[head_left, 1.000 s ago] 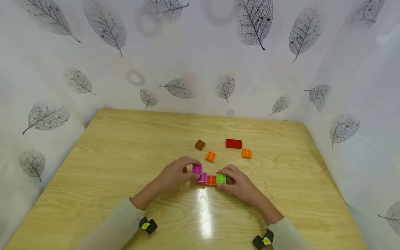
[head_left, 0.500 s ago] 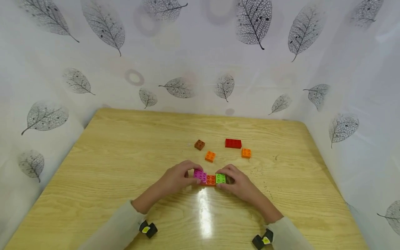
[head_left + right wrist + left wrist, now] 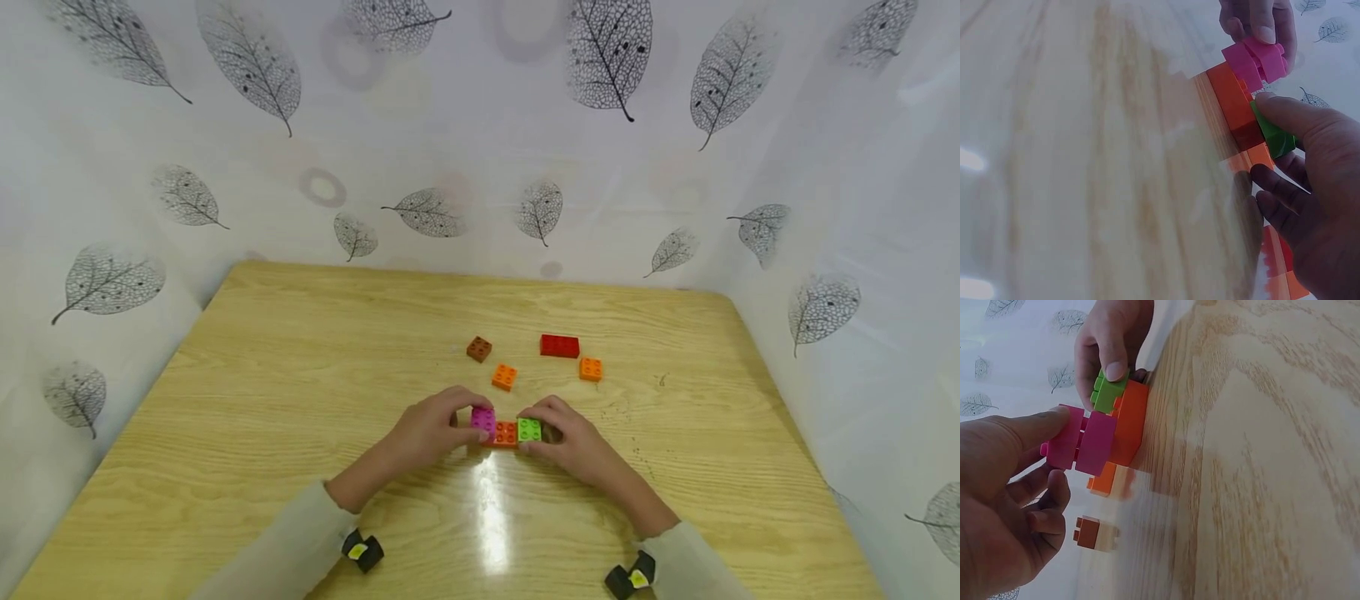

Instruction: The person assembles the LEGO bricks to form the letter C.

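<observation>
My left hand pinches the upper pink brick between thumb and fingers. It sits over a lower pink brick, slightly tilted, and studs show in the narrow gap between them. The lower pink brick stands on one end of a long orange-red brick lying on the table. On the other end sits a green brick, pinched by the thumb and fingers of my right hand. Bare studs of the orange-red brick show between pink and green in the head view.
Behind the hands, loose bricks lie on the wooden table: a brown one, an orange one, a longer red one and another orange one. A leaf-patterned cloth surrounds the table's back and sides.
My left hand has moved the upper pink brick right and toward me, from behind-left of the lower pink brick to over it. My right hand has stayed on the green brick.
</observation>
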